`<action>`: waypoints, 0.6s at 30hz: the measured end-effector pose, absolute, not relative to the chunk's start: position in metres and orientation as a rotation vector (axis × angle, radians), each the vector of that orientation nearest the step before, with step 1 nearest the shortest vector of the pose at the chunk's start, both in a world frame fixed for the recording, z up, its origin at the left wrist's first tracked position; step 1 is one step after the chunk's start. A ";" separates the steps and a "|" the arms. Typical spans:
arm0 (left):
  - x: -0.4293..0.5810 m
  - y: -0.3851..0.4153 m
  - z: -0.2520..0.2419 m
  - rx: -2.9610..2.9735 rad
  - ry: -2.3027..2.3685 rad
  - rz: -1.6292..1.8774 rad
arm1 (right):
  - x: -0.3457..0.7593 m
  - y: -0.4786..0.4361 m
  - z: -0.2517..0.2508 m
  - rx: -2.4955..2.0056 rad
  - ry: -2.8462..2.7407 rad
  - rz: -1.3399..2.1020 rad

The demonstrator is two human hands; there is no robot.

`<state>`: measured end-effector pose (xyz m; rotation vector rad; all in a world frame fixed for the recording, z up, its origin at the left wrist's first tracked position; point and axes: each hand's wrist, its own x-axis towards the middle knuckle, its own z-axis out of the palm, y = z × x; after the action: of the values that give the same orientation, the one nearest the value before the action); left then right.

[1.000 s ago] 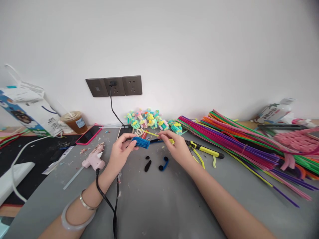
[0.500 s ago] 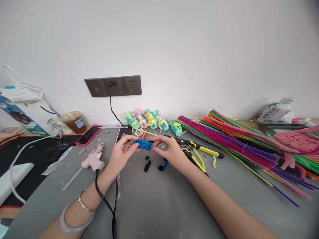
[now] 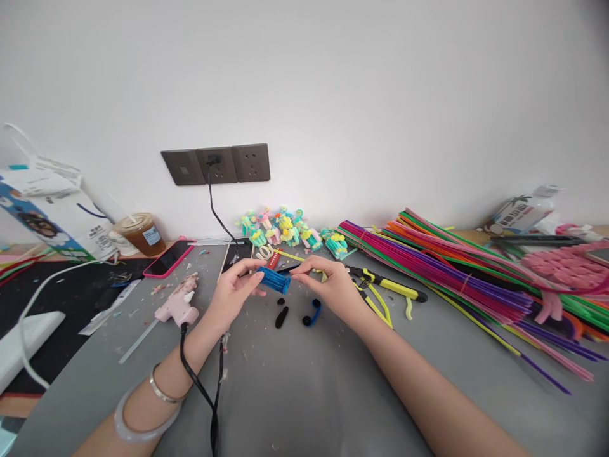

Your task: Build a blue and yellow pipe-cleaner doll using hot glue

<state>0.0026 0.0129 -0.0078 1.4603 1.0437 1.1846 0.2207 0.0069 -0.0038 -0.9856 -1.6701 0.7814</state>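
Left hand [image 3: 233, 289] grasps the left end of the blue piece [image 3: 275, 280] between thumb and fingers, holding it up just above the table [image 3: 304, 393], in front of the person and slightly tilted, its right end lower. Right hand [image 3: 323, 279] has thumb and forefinger pinched on the edge of that right end, so the blue piece lies between the two hands. Below it on the table are two black bits, one round [image 3: 280, 301] and one long [image 3: 282, 317], and beside them a blue strip [image 3: 312, 313] with black rolled ends. Pliers [image 3: 397, 287] with yellow and black handles lie just past the right hand, partly hidden by it. Small figures [image 3: 288, 233] in pale colours cluster by the wall [image 3: 333, 95]. To the right spreads a heap of coloured stems [image 3: 428, 266], purple, pink, green and orange among them. Near the left forearm rests a pink glue gun [image 3: 178, 308], its black cord [image 3: 197, 384] running toward the person. Farther left are a phone [image 3: 167, 258], a lidded cup [image 3: 155, 236] and a carton [image 3: 66, 212].
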 end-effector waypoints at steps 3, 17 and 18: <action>0.003 0.012 -0.007 1.417 1.042 1.183 | 0.223 0.006 -0.002 -1.023 -1.635 0.774; 0.001 0.015 -0.008 1.322 1.084 1.214 | 0.245 0.027 -0.008 -0.886 -0.759 0.863; 0.001 0.015 -0.009 1.311 1.087 1.222 | 0.247 0.029 -0.009 -0.878 -0.710 0.879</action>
<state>0.0008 0.0150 -0.0090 1.3107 1.0867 1.2218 0.2470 0.0286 -0.0087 -0.8781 -0.7103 0.8794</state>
